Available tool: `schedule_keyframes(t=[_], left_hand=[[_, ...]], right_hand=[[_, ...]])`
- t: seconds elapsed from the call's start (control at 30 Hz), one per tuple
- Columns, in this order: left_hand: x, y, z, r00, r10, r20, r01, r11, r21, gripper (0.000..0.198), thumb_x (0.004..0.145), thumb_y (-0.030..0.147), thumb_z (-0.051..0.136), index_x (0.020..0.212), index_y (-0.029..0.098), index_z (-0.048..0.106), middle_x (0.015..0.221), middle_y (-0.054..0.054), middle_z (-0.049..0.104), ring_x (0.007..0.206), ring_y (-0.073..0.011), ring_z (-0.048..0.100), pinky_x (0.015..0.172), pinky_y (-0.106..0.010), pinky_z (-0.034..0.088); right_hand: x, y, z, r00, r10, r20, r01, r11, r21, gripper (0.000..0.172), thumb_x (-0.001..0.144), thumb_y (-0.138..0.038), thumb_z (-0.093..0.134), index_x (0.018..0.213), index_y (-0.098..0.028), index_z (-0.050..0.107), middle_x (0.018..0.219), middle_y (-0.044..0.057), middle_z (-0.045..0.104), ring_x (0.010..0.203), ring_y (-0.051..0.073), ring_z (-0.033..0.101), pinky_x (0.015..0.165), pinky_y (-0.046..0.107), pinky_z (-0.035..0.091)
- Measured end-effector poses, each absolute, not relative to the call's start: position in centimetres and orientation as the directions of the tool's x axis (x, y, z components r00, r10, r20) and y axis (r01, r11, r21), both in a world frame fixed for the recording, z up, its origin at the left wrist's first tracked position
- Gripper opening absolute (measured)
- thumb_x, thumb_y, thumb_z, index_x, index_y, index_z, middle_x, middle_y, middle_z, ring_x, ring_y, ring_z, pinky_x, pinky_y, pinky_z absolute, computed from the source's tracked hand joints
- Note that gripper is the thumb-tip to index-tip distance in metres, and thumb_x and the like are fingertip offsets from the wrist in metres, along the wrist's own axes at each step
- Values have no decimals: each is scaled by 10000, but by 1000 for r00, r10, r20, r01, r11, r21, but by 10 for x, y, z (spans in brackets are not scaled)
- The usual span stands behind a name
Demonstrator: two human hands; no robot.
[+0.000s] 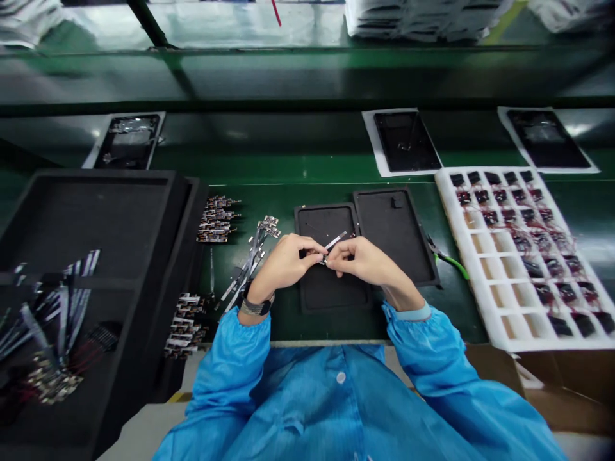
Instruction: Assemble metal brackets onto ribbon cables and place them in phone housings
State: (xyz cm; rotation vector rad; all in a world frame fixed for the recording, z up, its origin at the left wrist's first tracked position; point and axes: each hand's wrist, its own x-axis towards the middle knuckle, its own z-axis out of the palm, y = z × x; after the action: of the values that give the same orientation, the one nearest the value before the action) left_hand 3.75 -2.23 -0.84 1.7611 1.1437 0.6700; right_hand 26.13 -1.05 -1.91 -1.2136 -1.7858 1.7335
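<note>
My left hand (287, 261) and my right hand (361, 258) meet fingertip to fingertip over a black phone-shaped panel (331, 291) on the green bench. Both pinch a thin flat ribbon strip (335, 240) with a small part at its lower end; the strip slants up to the right. A second black panel (394, 237) lies just right of the first. A watch sits on my left wrist, and both arms are in blue sleeves.
A black foam tray (120, 256) at left holds several ribbon parts. Loose strips (250, 262) and small boards (217, 218) lie left of my hands. A white compartment tray (523, 256) with wired parts sits right. Three dark panels on white sheets, such as one panel (406, 141), rest farther back.
</note>
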Motion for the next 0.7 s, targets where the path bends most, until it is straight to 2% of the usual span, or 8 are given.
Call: schedule_keyframes(t=[0.43, 0.7], left_hand=[[34, -22, -8, 401, 913, -73, 366, -87, 927, 168, 874, 183, 712, 939, 244, 855, 926, -33, 823, 855, -224, 733, 792, -334, 513], [29, -19, -6, 399, 913, -85, 308, -46, 950, 137, 856, 217, 742, 936, 217, 853, 901, -43, 825, 838, -225, 737, 820, -339, 529]], right_hand=[[260, -13, -21, -548, 786, -288, 311, -128, -942, 192, 867, -353, 758, 855, -162, 771, 689, 33, 737, 643, 177, 679, 643, 289, 495], [258, -14, -13, -525, 819, -232, 283, -89, -955, 208, 878, -372, 764, 850, -167, 776, 705, 36, 731, 680, 186, 676, 679, 302, 509]])
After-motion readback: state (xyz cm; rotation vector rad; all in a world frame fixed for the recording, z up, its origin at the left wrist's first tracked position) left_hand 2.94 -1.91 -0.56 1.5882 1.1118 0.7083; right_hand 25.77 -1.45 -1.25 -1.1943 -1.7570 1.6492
